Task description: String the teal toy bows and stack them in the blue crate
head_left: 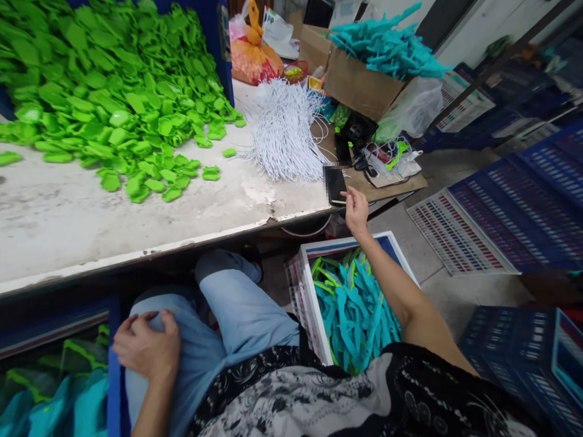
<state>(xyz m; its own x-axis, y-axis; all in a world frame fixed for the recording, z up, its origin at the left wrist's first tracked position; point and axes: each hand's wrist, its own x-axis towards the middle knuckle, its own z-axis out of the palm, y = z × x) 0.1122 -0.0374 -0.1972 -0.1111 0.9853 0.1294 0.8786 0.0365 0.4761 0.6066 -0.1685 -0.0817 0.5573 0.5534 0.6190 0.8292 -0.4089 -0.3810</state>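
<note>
At the table's front edge, my right hand (357, 211) reaches to a dark phone (337, 186), its fingers loosely bent and a fingertip over the phone's lower right side. Part of the phone is pixelated. My left hand (150, 344) rests on my thigh, fingers apart and holding nothing. Left of the phone lies a large bundle of thin white cords (286, 132). Under my right forearm stands a white-rimmed crate (310, 307) filled with teal and green plastic pieces (354, 305).
Bright green plastic pieces (125, 103) spill from a blue bin (222, 36) onto the white table (71, 220). A cardboard box (358, 82) holds teal pieces. At lower left is a blue crate (114, 377) with bagged teal pieces. Stacked blue crates (525, 197) stand right.
</note>
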